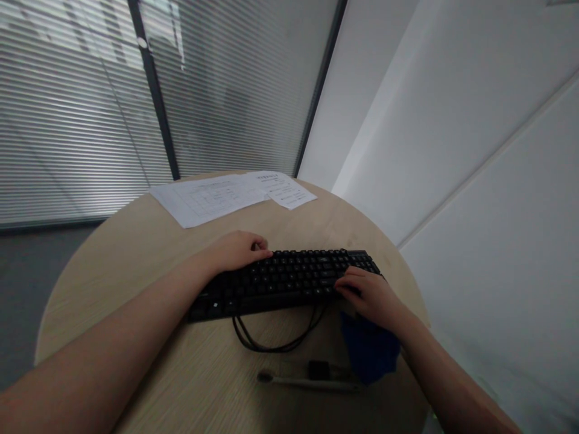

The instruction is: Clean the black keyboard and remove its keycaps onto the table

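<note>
A black computer keyboard [289, 280] lies slightly slanted on the round table, its cable looped at the near side. My left hand [239, 250] is closed at the keyboard's far left edge, with the thumb along the rim and the other fingers curled. Over the keys near the right end is my right hand [368, 295]. Its thumb and fingers are pressed together at the tips, and whatever may be between them is hidden. A crumpled blue cloth [368, 349] lies just below the right hand, partly under the wrist.
Nearer to me on the wooden table [203, 374] are a thin stick-like tool [312, 383] with a rounded dark end and a small black block [319, 369]. Printed papers [212, 198] lie at the far edge. A white wall [452, 181] stands close on the right.
</note>
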A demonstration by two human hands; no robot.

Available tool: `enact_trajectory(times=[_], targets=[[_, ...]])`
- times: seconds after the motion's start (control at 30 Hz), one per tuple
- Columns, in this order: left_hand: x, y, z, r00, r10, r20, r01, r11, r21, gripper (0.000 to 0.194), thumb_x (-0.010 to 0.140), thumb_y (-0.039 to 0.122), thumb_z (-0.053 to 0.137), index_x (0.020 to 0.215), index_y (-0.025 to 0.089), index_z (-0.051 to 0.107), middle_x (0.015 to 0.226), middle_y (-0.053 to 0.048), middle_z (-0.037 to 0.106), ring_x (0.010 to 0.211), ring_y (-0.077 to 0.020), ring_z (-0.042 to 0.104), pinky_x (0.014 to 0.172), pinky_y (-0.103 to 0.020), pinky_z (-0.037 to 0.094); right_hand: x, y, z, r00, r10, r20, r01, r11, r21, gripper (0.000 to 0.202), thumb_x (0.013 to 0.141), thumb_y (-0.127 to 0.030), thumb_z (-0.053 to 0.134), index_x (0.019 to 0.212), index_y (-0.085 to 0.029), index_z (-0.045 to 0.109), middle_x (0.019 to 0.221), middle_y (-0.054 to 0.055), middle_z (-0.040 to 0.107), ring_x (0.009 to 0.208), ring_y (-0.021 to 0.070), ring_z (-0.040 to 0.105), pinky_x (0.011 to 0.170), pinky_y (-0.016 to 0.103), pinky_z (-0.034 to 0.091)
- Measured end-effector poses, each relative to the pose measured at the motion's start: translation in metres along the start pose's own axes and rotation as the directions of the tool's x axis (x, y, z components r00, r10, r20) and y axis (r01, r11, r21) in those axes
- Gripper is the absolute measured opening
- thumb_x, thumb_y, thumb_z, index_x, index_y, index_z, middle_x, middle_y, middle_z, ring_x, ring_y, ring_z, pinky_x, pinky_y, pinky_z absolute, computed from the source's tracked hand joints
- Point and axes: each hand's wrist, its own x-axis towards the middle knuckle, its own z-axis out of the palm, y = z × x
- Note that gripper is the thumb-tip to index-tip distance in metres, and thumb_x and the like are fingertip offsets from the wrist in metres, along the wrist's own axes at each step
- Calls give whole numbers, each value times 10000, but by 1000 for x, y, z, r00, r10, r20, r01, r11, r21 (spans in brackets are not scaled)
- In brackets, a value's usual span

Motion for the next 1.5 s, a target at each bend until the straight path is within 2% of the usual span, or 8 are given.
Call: enact_trajectory(times=[0.13,0.37,0.6,0.8,1.07,1.27,1.5], targets=[[1,-1,1,1000,4,0,-4,1000,13,380,857,570,545,828,230,712,824,-37,723,755,-201,604,669,-302,366,-6,4,3,999,40,-9,-40,999,12,176,969,-223,556,970,-234,731,944,45,692,883,193,669,784,318,526],[2,-3,2,1000,10,13,-10,999,42,385,874,575,536,850,227,699,850,-36,727,761,-199,606,660,-296,357,-4,-3,5,1000,14,-5,-13,1000,17,179,979,-219,546,992,-222,725,960,48,688,868,189,668,763,308,518],[1,0,0,1000,1,8,-2,999,42,386,870,563,538,867,221,717,860,-43,731,769,-196,611,660,-295,362,-7,6,5,999,35,-2,-35,999,11,168,974,-214,558,989,-226,724,958,43,690,887,194,675,788,317,519],[2,-3,1,1000,4,19,-5,1000,31,382,870,562,536,844,220,705,855,-39,728,771,-196,614,671,-299,365,1,-7,11,995,-18,-101,26,997,77,174,980,-240,566,980,-231,739,943,46,694,869,178,674,767,290,525],[3,-2,1,1000,-2,8,2,999,38,390,855,575,545,842,227,722,847,-46,724,760,-202,604,674,-302,364,4,-12,11,998,-1,-55,5,998,61,136,950,-206,609,944,-226,743,919,33,689,850,174,672,756,289,523],[5,-5,2,1000,17,16,-18,999,27,390,858,572,531,858,230,720,836,-38,719,776,-205,617,680,-304,367,7,-19,16,996,-61,-62,65,996,54,126,946,-199,622,946,-224,745,944,37,702,879,175,672,782,284,523],[4,-5,0,1000,6,22,-7,1000,21,415,854,592,526,878,227,720,869,-38,732,805,-211,627,706,-299,387,-1,-9,15,995,2,-100,7,996,91,107,934,-242,650,952,-244,756,924,30,694,855,170,671,766,289,532]])
